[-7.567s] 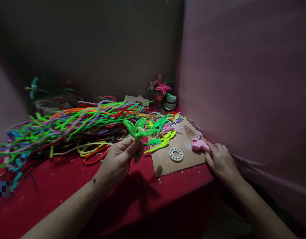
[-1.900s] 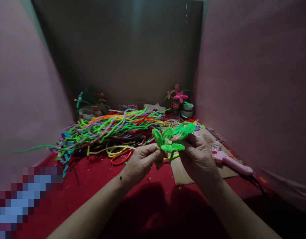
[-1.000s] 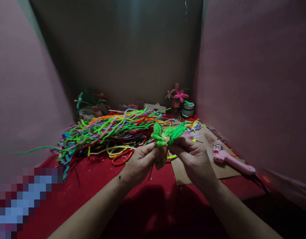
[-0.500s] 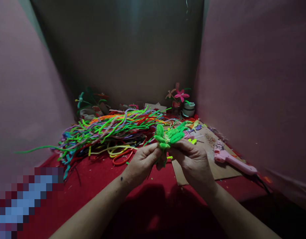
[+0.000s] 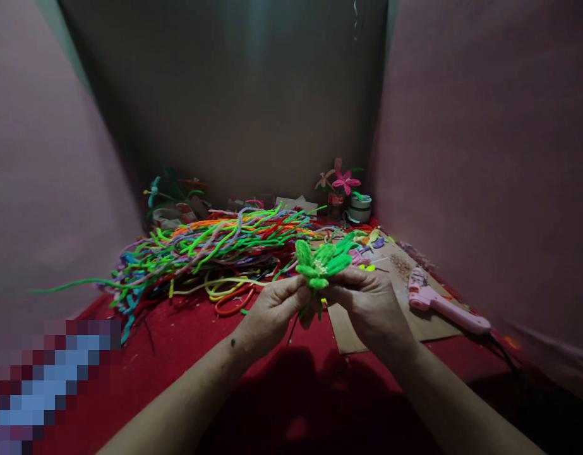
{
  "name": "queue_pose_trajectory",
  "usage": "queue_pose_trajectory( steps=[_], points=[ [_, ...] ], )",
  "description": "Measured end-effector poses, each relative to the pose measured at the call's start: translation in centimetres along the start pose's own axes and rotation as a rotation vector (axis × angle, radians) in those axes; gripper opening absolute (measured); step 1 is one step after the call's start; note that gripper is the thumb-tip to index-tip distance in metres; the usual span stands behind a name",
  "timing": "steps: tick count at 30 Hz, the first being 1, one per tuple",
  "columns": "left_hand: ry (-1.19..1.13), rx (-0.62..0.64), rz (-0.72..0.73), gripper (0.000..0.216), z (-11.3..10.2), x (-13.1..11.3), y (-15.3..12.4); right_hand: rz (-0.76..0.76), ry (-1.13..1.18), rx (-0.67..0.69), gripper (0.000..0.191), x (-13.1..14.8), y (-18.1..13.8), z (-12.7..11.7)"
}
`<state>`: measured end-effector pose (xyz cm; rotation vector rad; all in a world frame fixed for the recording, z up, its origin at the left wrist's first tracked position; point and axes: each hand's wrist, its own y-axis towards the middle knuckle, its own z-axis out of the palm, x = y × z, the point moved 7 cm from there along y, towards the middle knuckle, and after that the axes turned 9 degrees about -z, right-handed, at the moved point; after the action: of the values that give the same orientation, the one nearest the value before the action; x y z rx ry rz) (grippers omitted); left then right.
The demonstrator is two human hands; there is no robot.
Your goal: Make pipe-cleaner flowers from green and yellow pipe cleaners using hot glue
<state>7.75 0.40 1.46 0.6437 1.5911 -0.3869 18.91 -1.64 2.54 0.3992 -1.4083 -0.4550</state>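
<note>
A green pipe-cleaner flower [image 5: 323, 265] with pale stamens at its centre is held up between my two hands, its face turned toward me. My left hand [image 5: 275, 309] pinches it from the left, just under the petals. From the right, my right hand [image 5: 367, 306] grips it with thumb and fingers at the petal base. A thin dark stem pokes out below the left fingers. The fingertips partly hide the flower's underside.
A big heap of coloured pipe cleaners [image 5: 215, 246] lies behind at left. On the right, a pink glue gun [image 5: 445, 309] rests on a cardboard sheet [image 5: 400, 328]. Finished pink flowers [image 5: 347, 182] stand at the back beside a grey-white container [image 5: 359, 208]. The cloth [image 5: 177, 354] underneath is red.
The flower has turned, so its petals and stamens face me more fully. Both hands have shifted slightly and keep hold of it.
</note>
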Motion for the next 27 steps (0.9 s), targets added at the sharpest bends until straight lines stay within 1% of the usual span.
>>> queue_pose_trajectory(
  steps=[6, 10, 15, 17, 21, 24, 26, 27],
  points=[
    [0.046, -0.014, -0.023, 0.038, -0.1, -0.3, -0.1, 0.087, 0.076, 0.086, 0.014, -1.3, 0.0, -0.2],
    [0.071, 0.013, -0.088, 0.038, -0.3, -0.2, 0.1, 0.146, 0.153, 0.091, 0.013, -2.3, -0.1, 0.1],
    [0.005, 0.062, -0.227, 0.040, -0.5, 1.0, 0.3, 0.113, 0.210, 0.058, 0.005, -2.8, 0.0, 0.2],
    [-0.001, 0.069, -0.249, 0.044, -0.6, 1.3, 0.2, 0.125, 0.254, 0.057, 0.004, -2.9, 0.0, 0.3],
    [0.011, 0.067, -0.262, 0.048, -0.6, 1.3, 0.2, 0.171, 0.354, 0.083, 0.008, -3.0, 0.0, 0.9],
    [0.020, -0.002, -0.250, 0.042, -0.7, 1.1, 0.3, 0.174, 0.367, 0.034, 0.009, -3.2, 0.1, 0.9],
    [0.062, -0.099, -0.224, 0.036, -1.1, 1.0, 0.4, 0.166, 0.364, -0.031, 0.011, -3.4, 0.0, 0.7],
    [0.099, -0.170, -0.202, 0.033, -1.4, 0.9, 0.4, 0.164, 0.362, -0.058, 0.012, -3.5, 0.0, 0.6]
  ],
)
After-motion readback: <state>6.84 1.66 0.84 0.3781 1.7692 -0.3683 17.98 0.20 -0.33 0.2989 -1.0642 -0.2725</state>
